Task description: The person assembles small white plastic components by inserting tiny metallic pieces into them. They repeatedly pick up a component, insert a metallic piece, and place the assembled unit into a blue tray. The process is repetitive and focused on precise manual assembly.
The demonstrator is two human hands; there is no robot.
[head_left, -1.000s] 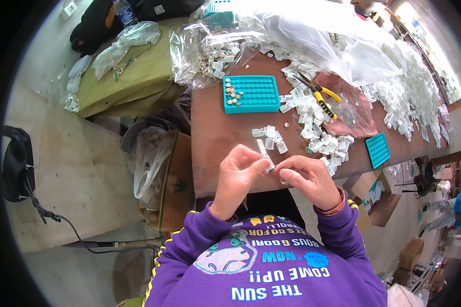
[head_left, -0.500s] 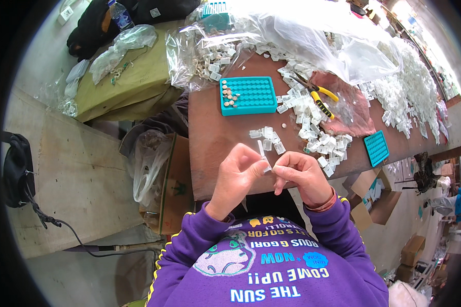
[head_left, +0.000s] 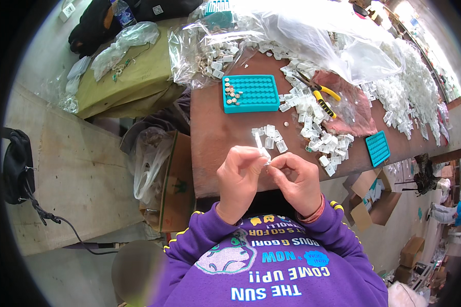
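Observation:
Near the table's front edge, my left hand (head_left: 238, 174) is closed around a small clear-white plastic box (head_left: 262, 147), whose lid-like flap sticks up. My right hand (head_left: 298, 181) meets it from the right, thumb and forefinger pinched together at the box's edge. Whatever sits between those right fingertips is too small to make out. Just beyond the hands lies a little group of similar clear boxes (head_left: 270, 134), with one small round piece (head_left: 286, 124) to their right. Farther back, a teal tray (head_left: 258, 106) holds several small round pieces (head_left: 231, 92) at its left end.
Yellow-and-black pliers (head_left: 325, 105) lie on a pink cloth (head_left: 361, 115) to the right. A heap of clear boxes (head_left: 328, 143) borders the work spot, beside a smaller teal tray (head_left: 377, 149). Plastic bags (head_left: 338, 46) cover the far side; cardboard boxes stand below the table.
My right hand has shifted a little left, its fingertips now closer against the box. The left hand keeps hold, with the flap slightly more to the left. The view has shifted slightly.

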